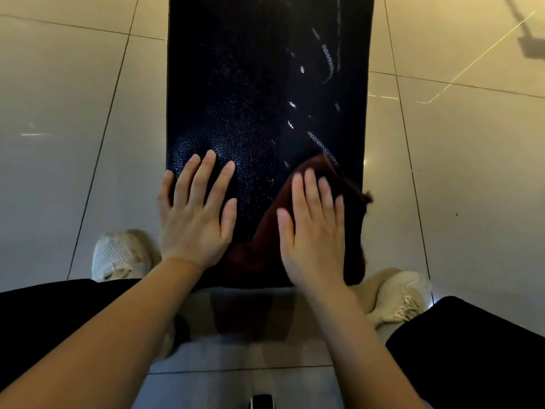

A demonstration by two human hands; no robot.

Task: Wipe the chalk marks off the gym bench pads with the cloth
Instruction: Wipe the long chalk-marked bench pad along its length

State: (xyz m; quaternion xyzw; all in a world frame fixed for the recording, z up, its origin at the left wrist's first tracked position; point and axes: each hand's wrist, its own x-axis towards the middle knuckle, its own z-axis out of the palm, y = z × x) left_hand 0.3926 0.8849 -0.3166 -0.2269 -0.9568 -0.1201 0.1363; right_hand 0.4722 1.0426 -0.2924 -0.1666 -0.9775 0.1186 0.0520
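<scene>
A black textured bench pad point(253, 93) runs away from me down the middle of the view. White chalk marks point(328, 59) streak its right half, with smaller specks around the centre. A dark brown cloth point(259, 255) lies on the pad's near right corner. My right hand point(314, 231) presses flat on top of the cloth, fingers stretched out together. My left hand point(196, 214) rests flat on the bare pad at its near left edge, fingers spread, holding nothing.
Glossy beige floor tiles point(73, 128) surround the bench on both sides. My light-coloured shoes point(121, 256) stand either side of the pad's near end, with my dark trouser legs point(472, 349) below. A small dark object point(262, 402) shows at the bottom edge.
</scene>
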